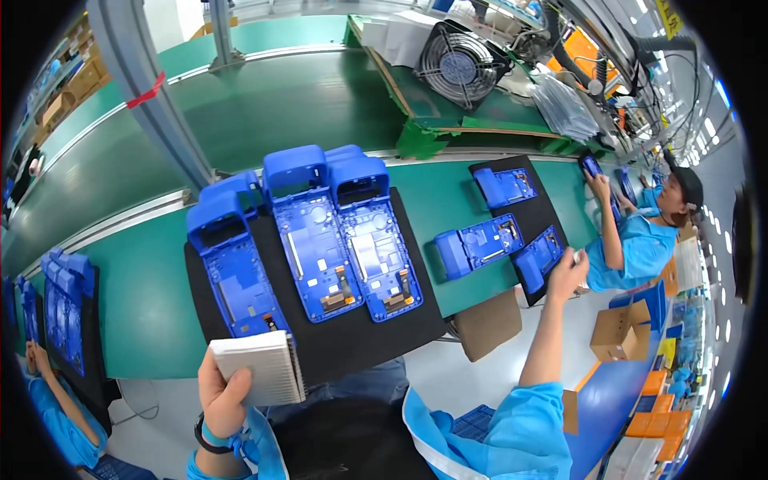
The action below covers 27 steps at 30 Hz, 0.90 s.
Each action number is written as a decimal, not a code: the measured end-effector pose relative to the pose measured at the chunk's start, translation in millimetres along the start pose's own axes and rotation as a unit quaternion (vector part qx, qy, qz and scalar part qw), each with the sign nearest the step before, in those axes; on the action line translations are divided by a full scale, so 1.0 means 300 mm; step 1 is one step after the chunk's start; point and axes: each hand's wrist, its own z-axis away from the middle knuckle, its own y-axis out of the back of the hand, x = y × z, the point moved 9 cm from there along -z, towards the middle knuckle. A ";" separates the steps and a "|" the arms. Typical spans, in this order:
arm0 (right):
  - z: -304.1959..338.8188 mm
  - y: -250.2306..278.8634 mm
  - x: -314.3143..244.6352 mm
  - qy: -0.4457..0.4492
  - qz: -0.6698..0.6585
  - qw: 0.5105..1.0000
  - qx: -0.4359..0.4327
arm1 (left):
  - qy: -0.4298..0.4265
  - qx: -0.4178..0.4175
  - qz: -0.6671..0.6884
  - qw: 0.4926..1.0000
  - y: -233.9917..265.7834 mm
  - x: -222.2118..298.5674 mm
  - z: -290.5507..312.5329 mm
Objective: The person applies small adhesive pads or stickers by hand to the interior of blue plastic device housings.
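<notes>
Spiral pad (258,370) gripped in left hand (224,390), thumb on top, at near edge of black mat (352,352). Right hand (566,276) out to the right, fingers closed on small white thing (578,257), kind unclear. Blue housings (314,254) lie insides up on the mat, three in front; three more on right mat (546,210). Co-worker (636,248) beyond, at right.

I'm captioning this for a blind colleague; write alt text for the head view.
A left hand holds a spiral-bound notepad at a green workbench, and the right hand is near a blue housing. Larger open blue device housings lie ahead on a black mat; co-workers appear on both sides.
</notes>
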 end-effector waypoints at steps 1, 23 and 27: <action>0.059 -0.007 -0.169 -0.009 -0.078 0.994 -0.071 | -0.011 0.016 0.001 1.000 0.014 -0.004 0.010; 0.550 0.021 -0.948 0.321 -0.105 0.845 -0.414 | 0.028 -0.056 0.050 0.997 -0.083 -0.012 -0.058; 0.542 -0.003 -0.940 0.300 -0.139 0.845 -0.420 | 0.026 -0.086 0.026 0.996 -0.083 -0.016 -0.066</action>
